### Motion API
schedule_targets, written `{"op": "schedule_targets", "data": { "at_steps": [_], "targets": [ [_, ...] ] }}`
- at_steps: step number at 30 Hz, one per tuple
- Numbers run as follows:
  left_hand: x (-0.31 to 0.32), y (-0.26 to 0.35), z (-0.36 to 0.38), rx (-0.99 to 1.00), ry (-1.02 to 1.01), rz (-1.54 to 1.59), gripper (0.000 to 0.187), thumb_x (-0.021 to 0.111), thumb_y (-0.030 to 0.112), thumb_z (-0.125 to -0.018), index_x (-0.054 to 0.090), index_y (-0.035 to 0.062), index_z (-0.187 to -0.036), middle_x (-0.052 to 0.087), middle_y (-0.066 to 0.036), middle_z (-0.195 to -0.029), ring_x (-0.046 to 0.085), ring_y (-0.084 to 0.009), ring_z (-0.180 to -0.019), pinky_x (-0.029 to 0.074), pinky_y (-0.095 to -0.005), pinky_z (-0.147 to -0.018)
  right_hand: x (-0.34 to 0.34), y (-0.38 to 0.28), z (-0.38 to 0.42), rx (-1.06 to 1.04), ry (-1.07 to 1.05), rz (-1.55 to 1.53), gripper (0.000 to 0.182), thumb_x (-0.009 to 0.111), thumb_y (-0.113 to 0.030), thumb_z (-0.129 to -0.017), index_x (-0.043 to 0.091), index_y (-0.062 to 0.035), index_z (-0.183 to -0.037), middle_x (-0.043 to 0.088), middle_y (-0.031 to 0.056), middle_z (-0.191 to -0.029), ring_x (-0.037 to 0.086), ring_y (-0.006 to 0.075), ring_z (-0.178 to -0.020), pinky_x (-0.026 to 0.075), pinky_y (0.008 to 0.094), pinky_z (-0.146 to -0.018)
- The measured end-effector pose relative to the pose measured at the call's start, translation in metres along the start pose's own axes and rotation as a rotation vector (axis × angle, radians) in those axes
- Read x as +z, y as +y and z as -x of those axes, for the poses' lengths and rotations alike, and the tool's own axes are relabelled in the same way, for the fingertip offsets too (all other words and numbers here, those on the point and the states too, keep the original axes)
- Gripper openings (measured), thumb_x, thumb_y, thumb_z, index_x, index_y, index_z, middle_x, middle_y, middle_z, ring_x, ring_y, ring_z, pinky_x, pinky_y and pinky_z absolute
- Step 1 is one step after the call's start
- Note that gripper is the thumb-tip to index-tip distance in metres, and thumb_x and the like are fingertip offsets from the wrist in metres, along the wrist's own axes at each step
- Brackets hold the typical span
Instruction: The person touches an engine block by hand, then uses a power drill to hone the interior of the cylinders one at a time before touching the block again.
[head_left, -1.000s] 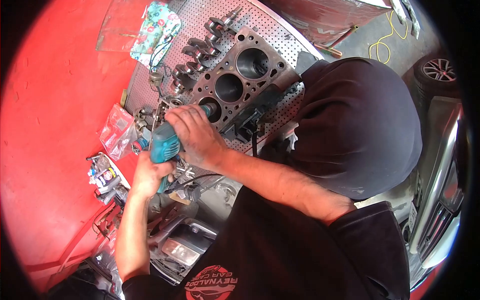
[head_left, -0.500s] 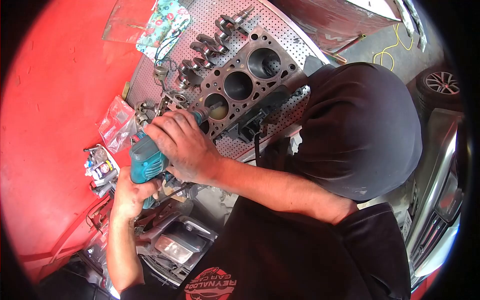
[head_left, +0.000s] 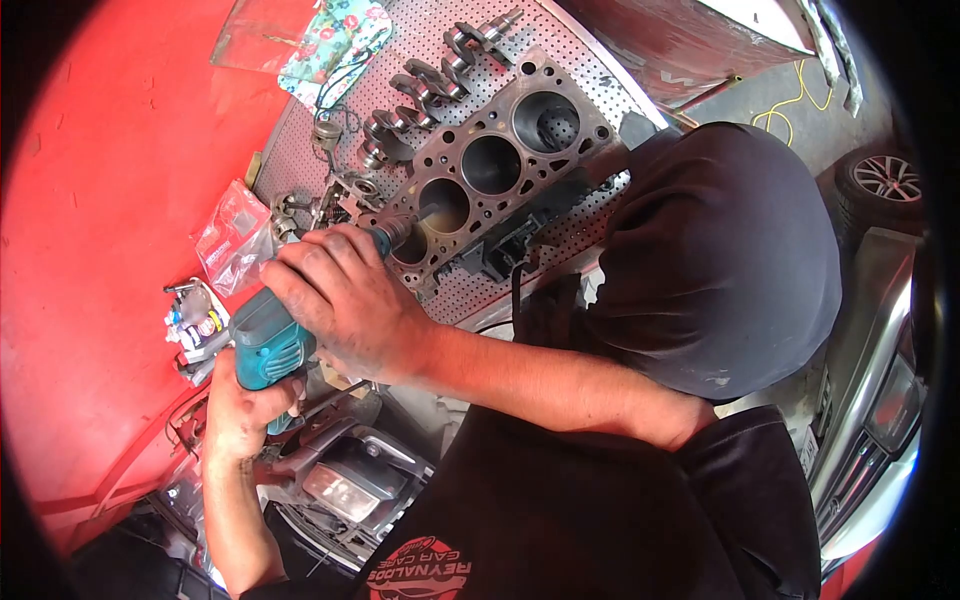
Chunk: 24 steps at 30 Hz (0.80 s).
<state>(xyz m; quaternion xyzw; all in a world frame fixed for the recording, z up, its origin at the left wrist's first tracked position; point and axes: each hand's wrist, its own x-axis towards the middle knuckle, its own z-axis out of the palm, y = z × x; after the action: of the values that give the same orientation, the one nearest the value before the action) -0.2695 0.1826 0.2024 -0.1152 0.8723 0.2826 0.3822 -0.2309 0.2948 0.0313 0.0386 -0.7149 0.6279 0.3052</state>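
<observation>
My left hand [head_left: 240, 410] is closed round the handle of a teal power drill [head_left: 265, 340]. Closed over the drill's front body is my right hand [head_left: 350, 295]. The drill's chuck [head_left: 400, 228] sits over an engine block [head_left: 478, 225], and a shaft from it points into one cylinder bore [head_left: 443, 205]. What is on the shaft's end is blurred and partly hidden. Other open bores line the block. Beside the block lies a crankshaft [head_left: 425, 90] on a perforated metal tabletop [head_left: 290, 160].
Near the drill lie a piston with rod [head_left: 327, 140], a plastic bag [head_left: 235, 240] and small bottles [head_left: 205, 325]. A floral cloth [head_left: 335, 45] lies at the back. A large dark cloth-covered form [head_left: 720, 260] is at right. A headlight [head_left: 350, 485] shows below.
My hands and the drill have moved left and slightly down, with the shaft still pointing into a bore. The block appears shifted slightly right, and the yellowish area in that bore shows less.
</observation>
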Motion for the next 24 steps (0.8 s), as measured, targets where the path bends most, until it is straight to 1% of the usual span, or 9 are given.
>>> {"op": "schedule_targets", "data": {
  "at_steps": [5, 11, 14, 24],
  "targets": [
    [-0.001, -0.01, -0.012, -0.011, -0.031, -0.043, 0.019, 0.069, 0.003, -0.075, 0.07, -0.0018, -0.093, 0.067, -0.002, -0.076, 0.059, -0.0117, -0.063, 0.049, -0.0294, -0.059, 0.002, 0.01, 0.005, 0.015, 0.008, 0.005, 0.077, 0.08, -0.007, -0.064, 0.052, -0.0035, -0.135, 0.056, 0.0151, -0.125, 0.054, 0.0363, -0.119, 0.039, 0.0525, -0.108],
    [0.006, -0.014, -0.027, 0.002, -0.054, -0.053, 0.018, 0.069, 0.004, -0.075, 0.07, -0.002, -0.092, 0.067, -0.003, -0.075, 0.06, -0.0127, -0.063, 0.048, -0.0298, -0.06, -0.002, 0.02, 0.009, 0.059, -0.042, 0.015, 0.084, 0.085, -0.009, -0.059, 0.051, -0.0038, -0.136, 0.055, 0.0152, -0.126, 0.054, 0.037, -0.121, 0.037, 0.054, -0.111],
    [0.009, -0.012, -0.032, -0.003, -0.071, -0.058, 0.018, 0.069, 0.004, -0.075, 0.07, -0.0022, -0.091, 0.067, -0.003, -0.074, 0.06, -0.0133, -0.062, 0.047, -0.0299, -0.06, -0.002, 0.026, 0.013, 0.054, -0.016, 0.015, 0.088, 0.086, -0.01, -0.057, 0.05, -0.004, -0.137, 0.054, 0.0152, -0.128, 0.053, 0.0372, -0.122, 0.037, 0.0544, -0.112],
    [0.018, -0.005, -0.048, -0.028, -0.088, -0.098, 0.016, 0.068, 0.004, -0.075, 0.07, -0.0019, -0.089, 0.066, -0.003, -0.073, 0.06, -0.013, -0.061, 0.047, -0.0297, -0.06, -0.007, 0.039, 0.013, 0.066, -0.014, 0.044, 0.093, 0.087, -0.006, -0.053, 0.049, -0.0043, -0.137, 0.054, 0.0164, -0.128, 0.053, 0.0387, -0.124, 0.039, 0.0542, -0.11]
  ]
}}
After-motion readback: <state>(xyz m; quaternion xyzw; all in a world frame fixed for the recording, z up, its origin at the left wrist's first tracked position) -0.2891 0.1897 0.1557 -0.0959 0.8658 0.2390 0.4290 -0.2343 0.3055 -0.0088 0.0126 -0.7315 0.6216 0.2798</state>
